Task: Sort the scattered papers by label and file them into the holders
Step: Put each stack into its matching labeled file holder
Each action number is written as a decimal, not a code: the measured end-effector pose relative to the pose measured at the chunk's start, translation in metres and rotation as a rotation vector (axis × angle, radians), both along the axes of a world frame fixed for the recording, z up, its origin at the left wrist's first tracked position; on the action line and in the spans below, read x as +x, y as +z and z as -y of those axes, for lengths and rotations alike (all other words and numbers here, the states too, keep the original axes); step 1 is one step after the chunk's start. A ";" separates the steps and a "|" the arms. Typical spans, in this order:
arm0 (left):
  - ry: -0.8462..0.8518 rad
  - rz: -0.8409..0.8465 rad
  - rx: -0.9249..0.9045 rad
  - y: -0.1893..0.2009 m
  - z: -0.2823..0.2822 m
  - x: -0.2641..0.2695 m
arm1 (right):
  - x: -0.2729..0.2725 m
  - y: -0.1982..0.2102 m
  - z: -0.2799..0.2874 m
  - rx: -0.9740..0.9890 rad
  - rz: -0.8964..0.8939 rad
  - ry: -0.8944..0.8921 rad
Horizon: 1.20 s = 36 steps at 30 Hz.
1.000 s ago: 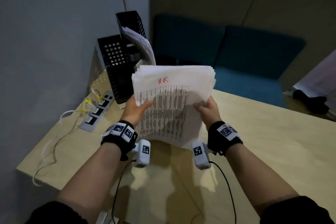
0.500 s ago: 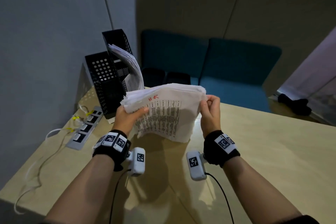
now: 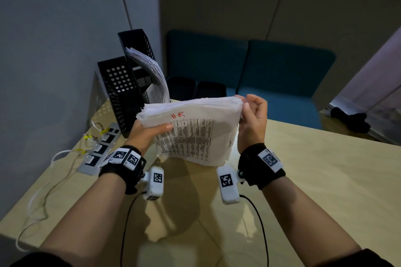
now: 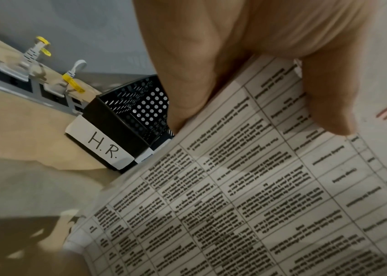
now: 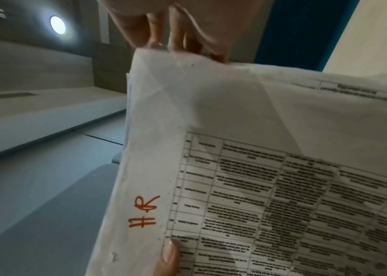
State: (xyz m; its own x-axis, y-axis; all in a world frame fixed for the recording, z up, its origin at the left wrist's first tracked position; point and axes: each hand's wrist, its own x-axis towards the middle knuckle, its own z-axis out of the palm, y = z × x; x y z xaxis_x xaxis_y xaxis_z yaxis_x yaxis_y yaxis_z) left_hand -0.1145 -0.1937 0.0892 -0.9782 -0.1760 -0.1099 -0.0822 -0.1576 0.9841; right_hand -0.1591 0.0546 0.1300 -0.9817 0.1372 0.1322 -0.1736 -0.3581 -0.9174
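I hold a thick stack of printed papers above the table; its top sheet carries "HR" in red. My left hand grips the stack's left edge, thumb on top, as the left wrist view shows close up. My right hand pinches the far right corner with curled fingertips. Two black mesh holders stand at the back left. The near holder bears a white "H.R." label. The far holder contains a sheaf of papers.
A grey power strip with white cables lies left of the holders near the wall. The wooden table stretches out to the right. Behind it stands a teal sofa; a dark object lies at the far right.
The stack has tipped from upright to flatter, its top edge toward the holders. My right hand slid from the stack's lower right side up to its far corner.
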 end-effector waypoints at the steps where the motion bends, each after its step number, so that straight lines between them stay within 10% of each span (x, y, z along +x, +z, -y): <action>1: 0.001 0.001 0.004 0.000 0.000 0.000 | -0.001 0.000 0.001 -0.031 0.036 0.050; 23: 0.247 0.033 0.186 0.008 -0.023 -0.004 | 0.007 -0.021 0.014 -0.063 0.241 0.275; 36: 0.279 -0.030 0.126 0.016 -0.026 -0.003 | -0.001 -0.033 0.019 0.262 0.261 0.182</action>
State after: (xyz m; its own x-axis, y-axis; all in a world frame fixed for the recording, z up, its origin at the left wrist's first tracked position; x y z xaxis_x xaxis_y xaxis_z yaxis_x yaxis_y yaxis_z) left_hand -0.1180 -0.1676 0.1054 -0.8971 -0.4253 -0.1196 0.0104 -0.2909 0.9567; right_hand -0.1599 0.0358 0.0975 -0.9920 -0.0467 -0.1172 0.1217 -0.1099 -0.9865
